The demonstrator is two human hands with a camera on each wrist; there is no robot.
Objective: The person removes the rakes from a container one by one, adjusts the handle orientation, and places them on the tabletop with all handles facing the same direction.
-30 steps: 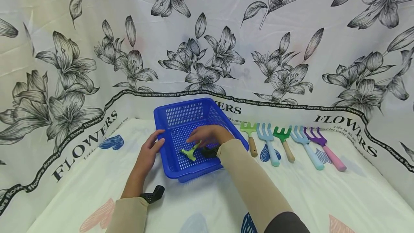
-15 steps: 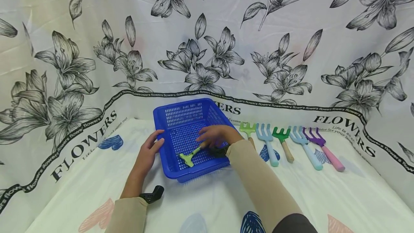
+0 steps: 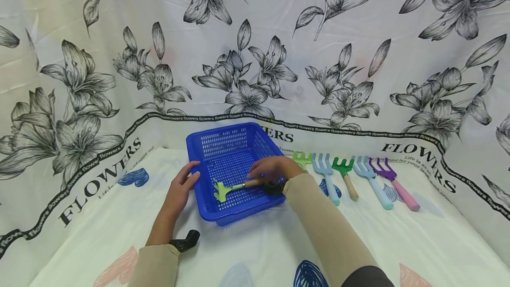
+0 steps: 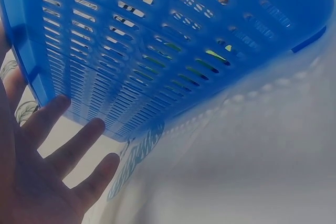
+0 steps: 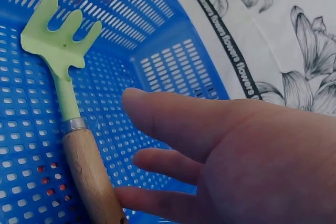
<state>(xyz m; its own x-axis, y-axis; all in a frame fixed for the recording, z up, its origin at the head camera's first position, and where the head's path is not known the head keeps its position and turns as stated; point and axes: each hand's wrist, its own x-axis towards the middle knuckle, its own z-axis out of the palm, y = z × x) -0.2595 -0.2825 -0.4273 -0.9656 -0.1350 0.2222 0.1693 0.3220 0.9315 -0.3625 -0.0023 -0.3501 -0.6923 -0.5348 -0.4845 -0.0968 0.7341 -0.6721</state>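
Note:
A blue perforated basket stands on the cloth. Inside it lies a light green hand rake with a wooden handle, its prongs turned to the left in the head view. My right hand hovers over the basket at the handle. In the right wrist view its fingers are spread and loosely extended, one fingertip right at the handle's side. My left hand is at the basket's left rim, thumb and index finger against it. The other fingers stretch out, spread, along the outside of the perforated wall.
To the right of the basket several more hand rakes lie in a row: light green, light blue, dark green, another light blue and a purple one with a pink handle. A flower-printed curtain hangs behind.
The rake has swung round inside the basket, its prongs now farther left. My right hand has drawn to the right and its fingers have loosened from the handle. The left hand stays at the rim.

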